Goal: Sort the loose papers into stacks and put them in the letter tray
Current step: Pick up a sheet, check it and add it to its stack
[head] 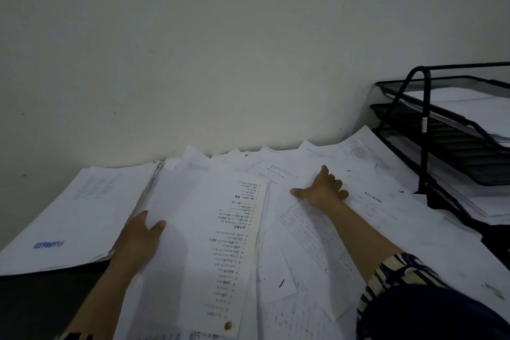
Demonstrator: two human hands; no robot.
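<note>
Loose white papers (309,232) lie scattered over the desk in front of me. My left hand (140,234) grips the left edge of a lifted bundle of sheets (198,229), thumb on top; the top sheet has a column of printed lines and a brown stain near its bottom. My right hand (323,190) lies among the papers further back, thumb stretched out and fingers curled down onto a sheet. A black mesh letter tray (425,124) with several tiers stands at the right, with white paper in its tiers.
A squared stack of papers (77,218) with a blue logo lies at the left on the dark desk (41,306). The pale wall (220,63) rises directly behind the papers. More sheets (367,146) lean against the tray's base.
</note>
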